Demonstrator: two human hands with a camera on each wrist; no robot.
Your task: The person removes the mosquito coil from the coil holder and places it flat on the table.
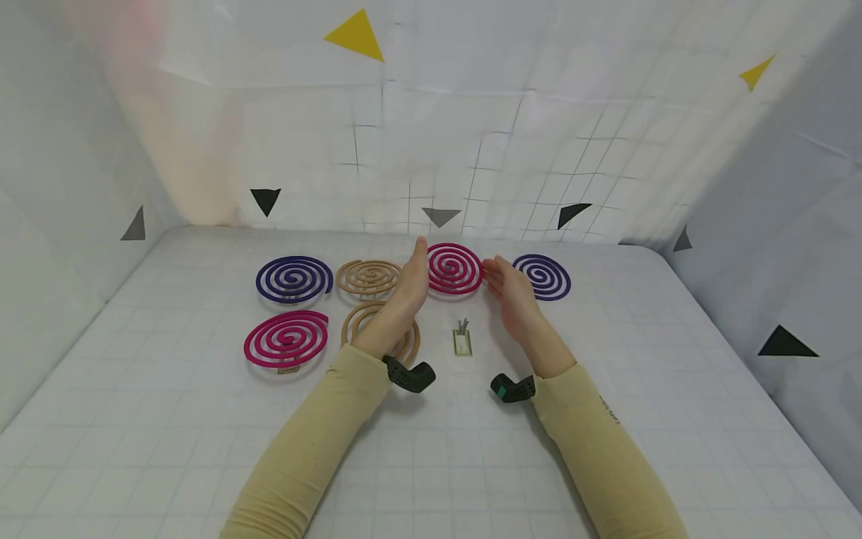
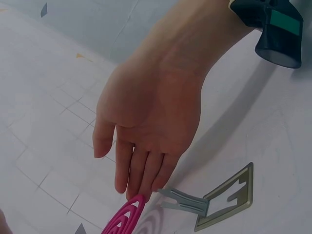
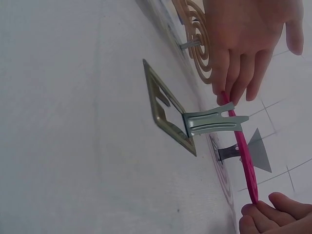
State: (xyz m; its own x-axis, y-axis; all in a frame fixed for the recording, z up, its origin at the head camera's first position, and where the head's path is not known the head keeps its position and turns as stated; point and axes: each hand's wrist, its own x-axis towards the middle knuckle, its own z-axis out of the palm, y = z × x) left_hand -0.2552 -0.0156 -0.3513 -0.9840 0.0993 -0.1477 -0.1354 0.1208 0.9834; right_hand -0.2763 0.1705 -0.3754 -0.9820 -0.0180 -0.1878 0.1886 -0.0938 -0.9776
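Observation:
A pink mosquito coil (image 1: 455,269) sits at the back centre on a small metal stand (image 3: 228,153). My left hand (image 1: 412,288) is at its left edge, fingers straight and palm inward. On the other side my right hand (image 1: 515,296) faces it, fingertips right at the coil's right edge. The left wrist view shows the right palm (image 2: 151,117) with the pink coil's edge (image 2: 127,217) at the fingertips. Neither hand is curled around the coil. A bare metal stand (image 1: 462,342) with upright prongs lies in front, between the forearms.
A navy coil (image 1: 294,278) and a tan coil (image 1: 369,278) stand at back left. Another navy coil (image 1: 542,277) is right of my right hand. Nearer lie a pink coil (image 1: 286,339) and a tan coil (image 1: 412,338), partly behind my left forearm. White walls enclose the table.

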